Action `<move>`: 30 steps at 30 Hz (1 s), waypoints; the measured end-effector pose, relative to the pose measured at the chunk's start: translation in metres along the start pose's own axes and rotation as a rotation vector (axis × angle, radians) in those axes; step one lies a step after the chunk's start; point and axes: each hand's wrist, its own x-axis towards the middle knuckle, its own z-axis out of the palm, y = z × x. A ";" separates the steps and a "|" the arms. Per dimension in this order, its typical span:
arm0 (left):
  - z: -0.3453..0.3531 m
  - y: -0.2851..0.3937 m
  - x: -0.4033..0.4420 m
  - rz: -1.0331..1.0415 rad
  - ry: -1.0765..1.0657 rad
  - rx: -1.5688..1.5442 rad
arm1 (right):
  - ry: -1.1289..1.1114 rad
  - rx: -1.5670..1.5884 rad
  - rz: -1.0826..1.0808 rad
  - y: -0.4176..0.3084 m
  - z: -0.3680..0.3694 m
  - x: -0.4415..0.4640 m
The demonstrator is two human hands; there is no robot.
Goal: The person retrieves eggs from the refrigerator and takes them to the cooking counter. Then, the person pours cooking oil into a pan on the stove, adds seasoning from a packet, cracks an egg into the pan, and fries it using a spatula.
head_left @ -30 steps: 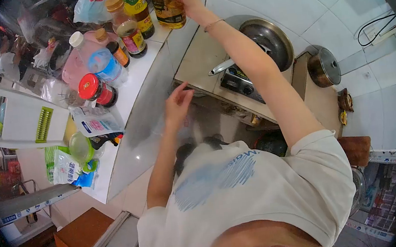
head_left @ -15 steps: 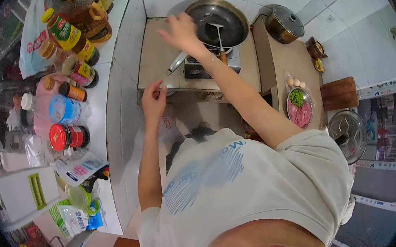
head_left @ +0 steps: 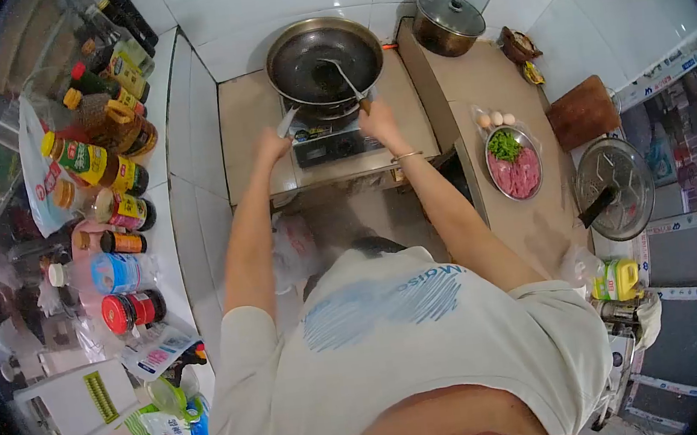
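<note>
A dark wok point(head_left: 298, 77) sits on the gas stove point(head_left: 328, 148). My left hand point(head_left: 273, 145) is closed around the wok's metal handle point(head_left: 288, 123). In my right hand point(head_left: 378, 125) is the wooden grip of a metal spatula point(head_left: 345, 76), whose head rests inside the wok. Both arms reach forward from my body, with the hands at the near side of the pan. The wok holds nothing I can make out besides the spatula.
On the right ledge are a lidded pot point(head_left: 448, 24), eggs point(head_left: 496, 119), a metal plate point(head_left: 495, 179) of meat and chopped greens, a cutting board point(head_left: 583, 112) and a glass lid point(head_left: 633, 206). Sauce bottles point(head_left: 93, 163) and jars point(head_left: 134, 311) crowd the left shelf.
My right hand has come down from left of the wok and taken hold of the spatula. My left hand has moved forward onto the wok handle. The camera view has shifted.
</note>
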 end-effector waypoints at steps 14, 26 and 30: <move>0.016 0.010 -0.046 0.000 0.363 0.129 | -0.038 0.461 0.154 0.056 -0.093 -0.038; 0.046 -0.004 -0.052 -0.052 0.247 -0.214 | -0.127 0.698 0.173 0.034 -0.122 -0.072; 0.037 -0.013 -0.028 0.087 0.210 -0.451 | -0.123 0.712 0.127 0.039 -0.119 -0.074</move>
